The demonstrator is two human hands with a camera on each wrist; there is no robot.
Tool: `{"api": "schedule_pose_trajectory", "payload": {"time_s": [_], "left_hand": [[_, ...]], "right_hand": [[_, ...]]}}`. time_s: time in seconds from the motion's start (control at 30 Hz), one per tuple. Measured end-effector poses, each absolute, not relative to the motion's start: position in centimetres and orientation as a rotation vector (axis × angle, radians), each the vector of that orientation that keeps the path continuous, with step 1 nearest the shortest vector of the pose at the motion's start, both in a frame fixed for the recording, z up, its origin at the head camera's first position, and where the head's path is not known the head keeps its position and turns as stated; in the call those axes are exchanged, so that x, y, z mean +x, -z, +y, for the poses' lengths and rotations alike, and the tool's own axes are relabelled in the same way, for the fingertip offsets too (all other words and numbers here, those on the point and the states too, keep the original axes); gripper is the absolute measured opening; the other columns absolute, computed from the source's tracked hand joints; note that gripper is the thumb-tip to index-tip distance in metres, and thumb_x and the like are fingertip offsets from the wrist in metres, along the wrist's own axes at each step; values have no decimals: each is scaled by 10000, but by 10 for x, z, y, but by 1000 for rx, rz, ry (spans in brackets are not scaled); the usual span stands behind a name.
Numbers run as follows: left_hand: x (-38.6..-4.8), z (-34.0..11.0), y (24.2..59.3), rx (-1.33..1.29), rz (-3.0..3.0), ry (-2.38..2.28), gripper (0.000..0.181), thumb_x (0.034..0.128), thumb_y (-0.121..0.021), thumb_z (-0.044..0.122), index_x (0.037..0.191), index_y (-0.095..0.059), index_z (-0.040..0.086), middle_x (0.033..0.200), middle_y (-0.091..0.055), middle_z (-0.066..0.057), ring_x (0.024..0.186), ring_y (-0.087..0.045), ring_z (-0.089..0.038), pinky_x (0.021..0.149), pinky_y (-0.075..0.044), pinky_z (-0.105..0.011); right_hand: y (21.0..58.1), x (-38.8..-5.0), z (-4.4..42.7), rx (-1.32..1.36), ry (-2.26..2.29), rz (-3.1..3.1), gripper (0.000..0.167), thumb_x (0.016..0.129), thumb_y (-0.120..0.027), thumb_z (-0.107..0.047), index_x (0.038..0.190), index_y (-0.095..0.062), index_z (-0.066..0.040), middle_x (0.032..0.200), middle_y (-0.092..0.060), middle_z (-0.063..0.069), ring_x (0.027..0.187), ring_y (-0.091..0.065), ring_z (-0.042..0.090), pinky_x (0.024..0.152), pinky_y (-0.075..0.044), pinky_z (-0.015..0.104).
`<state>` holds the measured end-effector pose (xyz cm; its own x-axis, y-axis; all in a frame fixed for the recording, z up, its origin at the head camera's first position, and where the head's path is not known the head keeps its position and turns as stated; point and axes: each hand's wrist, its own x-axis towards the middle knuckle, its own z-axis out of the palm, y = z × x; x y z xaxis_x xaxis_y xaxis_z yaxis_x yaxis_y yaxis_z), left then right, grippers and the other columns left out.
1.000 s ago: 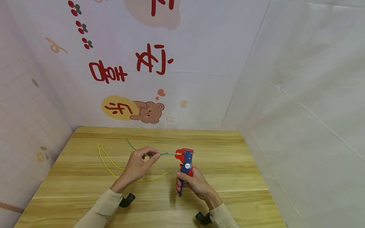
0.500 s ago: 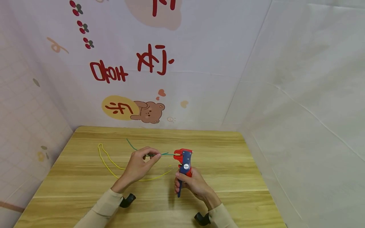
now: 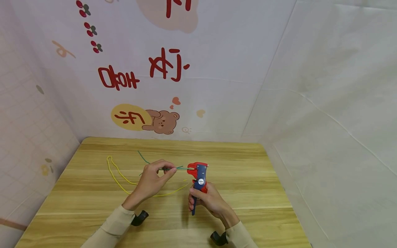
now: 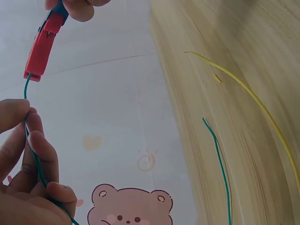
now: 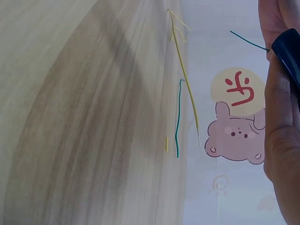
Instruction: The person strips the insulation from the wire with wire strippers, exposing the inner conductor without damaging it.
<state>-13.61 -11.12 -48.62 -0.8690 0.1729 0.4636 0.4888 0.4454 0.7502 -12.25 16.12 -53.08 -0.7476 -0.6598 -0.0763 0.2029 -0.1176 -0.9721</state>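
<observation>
Wire stripper [image 3: 201, 172], quantity one, is held above the wooden table [image 3: 248, 189]. Its long axis runs away from the person: red head at the far end, blue handle nearest, mouth facing left. One round white label sits on the blue body; its print is too small to read. The right hand [image 3: 209, 200] has its fingers wrapped around the handles. The left hand [image 3: 153, 177] pinches one green wire [image 4: 26, 89] between thumb and fingers; this wire extends rightward, its end inside the stripper's mouth.

On the table lie one green strand [image 4: 220, 161], one yellow wire [image 4: 257, 99] and one short yellow piece [image 4: 218, 78]. Whether the green strand is separate from the held wire cannot be told. One yellow wire end shows bare conductor [image 5: 198, 138]. On the wall, one yellow disc [image 3: 116, 115] carries the character 乐.
</observation>
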Motion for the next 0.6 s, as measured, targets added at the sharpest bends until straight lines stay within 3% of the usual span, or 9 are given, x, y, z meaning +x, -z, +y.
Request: {"api": "schedule_pose_trajectory", "payload": {"time_s": [0.17, 0.6], "left_hand": [[-135, -110, 486, -583, -2361, 1400, 34, 1032, -836, 113, 1048, -865, 121, 905, -782, 69, 799, -628, -27, 717, -511, -249], [-136, -111, 489, -604, -2374, 1388, 32, 1028, -844, 138, 1038, -872, 150, 916, -790, 72, 805, -633, -24, 733, -493, -248]], "right_hand": [[532, -122, 160, -514, 1916, 1571, 147, 1198, -523, -140, 1098, -580, -49, 829, -683, -38, 740, -730, 134, 779, -680, 351], [533, -119, 158, -517, 1914, 1580, 127, 1192, -507, -110, 1109, -563, -32, 830, -682, -38, 736, -728, 128, 781, -682, 348]]}}
